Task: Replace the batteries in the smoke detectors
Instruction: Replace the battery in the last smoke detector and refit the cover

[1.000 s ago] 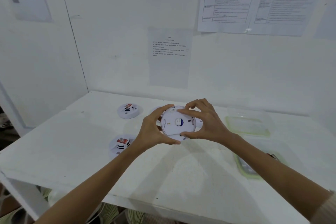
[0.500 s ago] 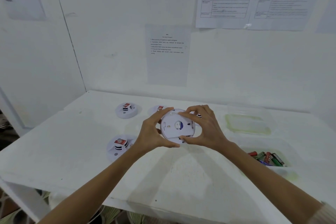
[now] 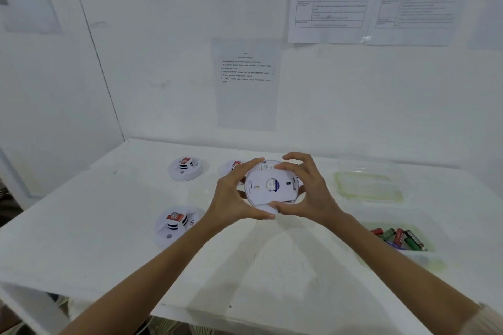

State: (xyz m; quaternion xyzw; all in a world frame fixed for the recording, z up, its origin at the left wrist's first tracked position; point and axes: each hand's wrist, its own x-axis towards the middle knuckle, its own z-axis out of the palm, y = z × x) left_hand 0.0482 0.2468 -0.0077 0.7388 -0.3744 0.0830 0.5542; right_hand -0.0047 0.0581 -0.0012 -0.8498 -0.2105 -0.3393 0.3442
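Note:
A round white smoke detector point(image 3: 268, 185) is held above the white table point(image 3: 109, 226), its flat back turned toward me. My left hand point(image 3: 234, 198) grips its left rim and my right hand point(image 3: 307, 193) grips its right rim, thumbs meeting at the bottom edge. Two more detectors with red labels lie face up on the table: one at the back left point(image 3: 185, 168), one nearer on the left point(image 3: 174, 223). A third detector point(image 3: 231, 167) shows partly behind my left hand. Several red and green batteries point(image 3: 398, 238) lie in a clear container on the right.
An empty clear container with a greenish rim point(image 3: 370, 187) stands at the back right. Printed sheets point(image 3: 246, 81) hang on the white wall behind the table. A side wall closes the left. The table's front edge point(image 3: 190, 310) runs below my forearms.
My right arm has shifted and the batteries in the right container, hidden a second ago, are in view. Both hands have turned the detector slightly, keeping their grip.

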